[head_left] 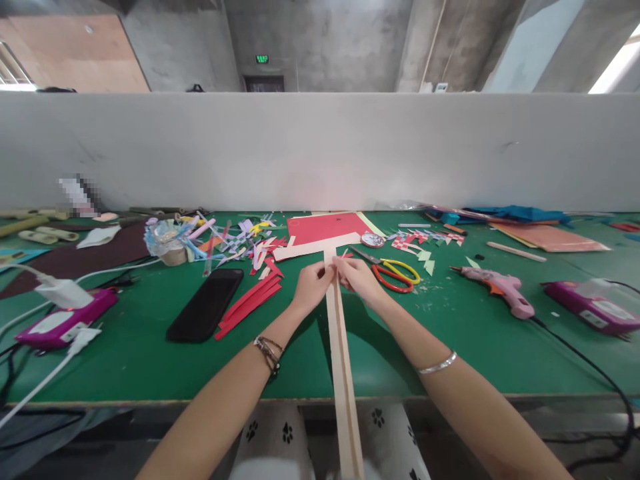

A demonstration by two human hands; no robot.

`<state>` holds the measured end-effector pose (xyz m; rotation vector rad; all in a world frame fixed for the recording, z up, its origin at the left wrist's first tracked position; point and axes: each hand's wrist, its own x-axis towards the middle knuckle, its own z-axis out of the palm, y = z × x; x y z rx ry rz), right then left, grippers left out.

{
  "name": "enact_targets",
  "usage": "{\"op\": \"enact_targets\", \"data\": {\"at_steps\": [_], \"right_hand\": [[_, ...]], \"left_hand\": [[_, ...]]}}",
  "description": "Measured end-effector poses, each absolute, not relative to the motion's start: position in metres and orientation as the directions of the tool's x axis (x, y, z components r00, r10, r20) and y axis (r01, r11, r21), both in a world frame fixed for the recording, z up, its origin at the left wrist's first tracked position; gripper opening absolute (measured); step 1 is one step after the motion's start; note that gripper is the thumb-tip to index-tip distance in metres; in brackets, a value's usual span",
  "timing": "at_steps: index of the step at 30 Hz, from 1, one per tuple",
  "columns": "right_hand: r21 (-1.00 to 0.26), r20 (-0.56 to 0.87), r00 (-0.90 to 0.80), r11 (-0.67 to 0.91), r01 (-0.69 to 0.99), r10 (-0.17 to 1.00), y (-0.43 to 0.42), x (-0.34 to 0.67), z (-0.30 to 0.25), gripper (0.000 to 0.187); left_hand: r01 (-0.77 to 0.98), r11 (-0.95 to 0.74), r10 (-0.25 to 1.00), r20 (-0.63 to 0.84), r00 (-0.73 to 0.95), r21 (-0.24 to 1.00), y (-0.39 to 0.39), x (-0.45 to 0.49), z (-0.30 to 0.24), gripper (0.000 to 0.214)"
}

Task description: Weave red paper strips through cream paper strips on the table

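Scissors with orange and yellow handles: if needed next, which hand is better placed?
Probably the right hand: the scissors lie close by, on its side; the left hand is farther, across the pale strip. Both hands are at the strip, so the right may need freeing first.

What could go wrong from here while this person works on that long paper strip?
The strip runs past the edge of the green table toward the lap, so it might crease or snag there. The scissors lie close beside the right hand, which could brush the blades. The pink glue gun lies with its nozzle pointing inward; if hot, which I can't tell, it might burn a straying arm.
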<state>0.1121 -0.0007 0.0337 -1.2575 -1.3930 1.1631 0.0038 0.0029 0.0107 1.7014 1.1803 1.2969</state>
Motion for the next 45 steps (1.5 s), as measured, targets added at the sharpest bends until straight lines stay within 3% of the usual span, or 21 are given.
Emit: {"op": "enact_targets", "data": {"at_steps": [14, 22, 30, 45], "right_hand": [[-0.941, 0.123, -0.213, 0.182, 0.286, 0.969, 0.0021, 0.1164, 0.0277, 0.034], [-0.963, 0.198, -0.084, 0.21, 0.168, 0.977, 0.0047, 0.1178, 0.0287, 0.034], [-0.907, 0.22, -0.166, 0.265, 0.328, 0.961, -0.0009, 0.1148, 0.0262, 0.033], [-0.987, 0.012, -0.123, 0.032, 0.158, 0.992, 0.001, 0.1107, 0.0266, 0.031]], "left_hand": [[0.173, -0.358, 0.922, 0.377, -0.091, 0.917, 0.0037, -0.0011, 0.0147, 0.028], [0.186, -0.297, 0.955, 0.285, 0.087, 0.937, 0.0071, 0.0009, 0.0105, 0.028], [0.186, -0.327, 0.945, 0.326, 0.033, 0.927, 0.0043, 0.0003, 0.0125, 0.026], [0.122, -0.365, 0.924, 0.375, -0.069, 0.923, 0.0032, -0.0022, 0.0158, 0.027]]}}
